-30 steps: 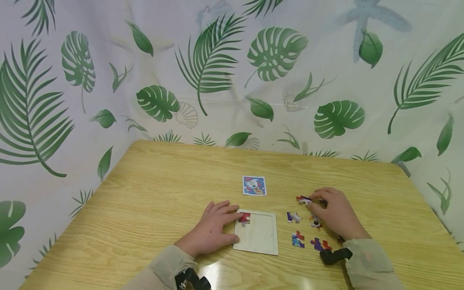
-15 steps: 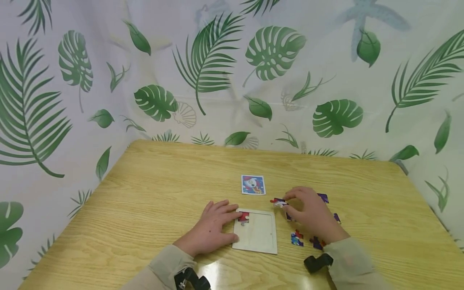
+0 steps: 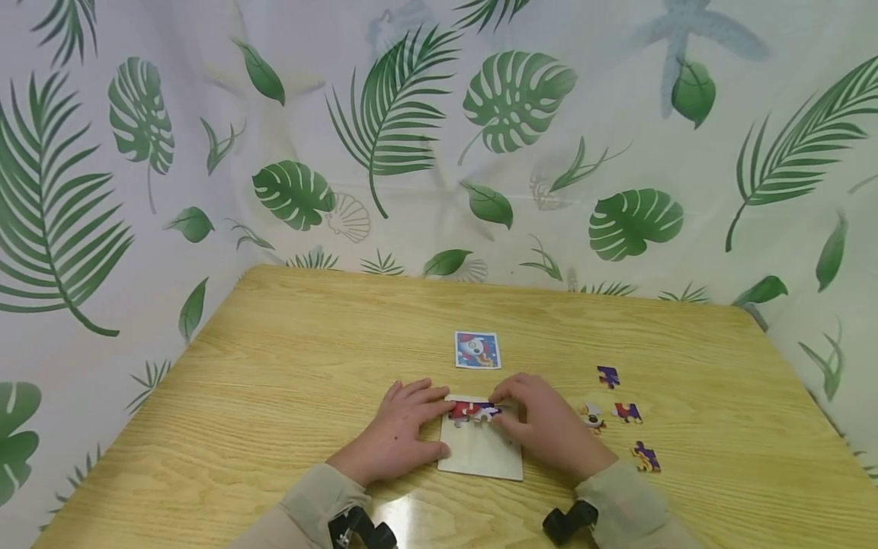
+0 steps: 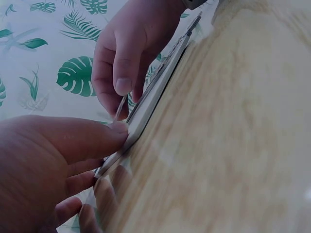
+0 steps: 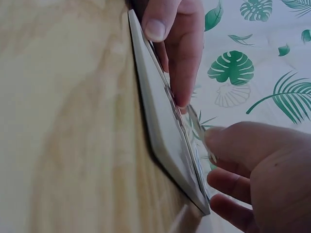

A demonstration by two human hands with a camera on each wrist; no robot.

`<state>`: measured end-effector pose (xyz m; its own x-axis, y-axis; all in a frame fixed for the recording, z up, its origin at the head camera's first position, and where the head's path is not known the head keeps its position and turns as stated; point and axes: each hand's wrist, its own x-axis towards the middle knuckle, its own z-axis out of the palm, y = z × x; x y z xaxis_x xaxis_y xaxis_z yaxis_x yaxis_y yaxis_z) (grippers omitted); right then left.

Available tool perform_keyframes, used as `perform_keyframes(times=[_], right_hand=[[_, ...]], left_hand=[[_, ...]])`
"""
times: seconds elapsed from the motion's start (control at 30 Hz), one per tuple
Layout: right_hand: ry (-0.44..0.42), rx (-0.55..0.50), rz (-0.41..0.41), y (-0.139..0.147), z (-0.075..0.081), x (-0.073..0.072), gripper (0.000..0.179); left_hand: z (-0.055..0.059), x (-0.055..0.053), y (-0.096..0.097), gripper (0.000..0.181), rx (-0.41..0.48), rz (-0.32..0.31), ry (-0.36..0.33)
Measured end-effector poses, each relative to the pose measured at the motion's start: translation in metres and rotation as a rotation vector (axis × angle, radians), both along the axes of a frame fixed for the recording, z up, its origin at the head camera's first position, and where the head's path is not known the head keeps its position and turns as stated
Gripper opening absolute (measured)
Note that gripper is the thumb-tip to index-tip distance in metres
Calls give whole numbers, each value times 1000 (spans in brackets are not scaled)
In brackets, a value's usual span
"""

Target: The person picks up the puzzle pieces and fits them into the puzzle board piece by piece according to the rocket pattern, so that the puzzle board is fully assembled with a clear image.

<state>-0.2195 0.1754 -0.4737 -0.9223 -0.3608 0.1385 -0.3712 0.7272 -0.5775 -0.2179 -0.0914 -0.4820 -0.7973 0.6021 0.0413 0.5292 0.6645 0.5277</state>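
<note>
A square puzzle tray (image 3: 479,456) of pale wood lies on the table. In its far left corner sits a red puzzle piece (image 3: 459,410). My left hand (image 3: 396,436) rests along the tray's left side, fingers spread, index fingertip by the red piece and thumb on the rim. Thumb and fingers of my right hand (image 3: 549,427) pinch a purple-and-white puzzle piece (image 3: 485,412) at the tray's far side, right beside the red one. In the right wrist view this pinched piece (image 5: 196,122) stands tilted above the tray surface. My right hand hides the tray's right rim.
A small picture card (image 3: 478,350) with a cartoon figure lies beyond the tray. Several loose pieces are on the right, among them a purple one (image 3: 607,376), a white-faced one (image 3: 593,417) and a purple-and-orange one (image 3: 646,457). A leaf-print curtain (image 3: 411,152) stands behind the table.
My right hand has carried the puzzle piece leftward from the loose pieces to the tray, beside the red piece. My left hand has stayed on the tray's left side.
</note>
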Motion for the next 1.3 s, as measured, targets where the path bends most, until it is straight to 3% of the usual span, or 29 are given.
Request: perform_keyframes(times=[0.47, 0.77, 1.07, 1.3], right_hand=[[51, 93, -60, -10, -9, -2, 14], [86, 129, -30, -11, -7, -1, 15], [-10, 97, 36, 2, -1, 7, 30], [-45, 82, 92, 6, -2, 9, 40]], left_hand=[[2, 0, -4, 61, -3, 0, -9], [5, 1, 0, 59, -72, -44, 51], [0, -1, 7, 60, -127, -44, 43], [2, -1, 9, 57, -66, 1, 8]])
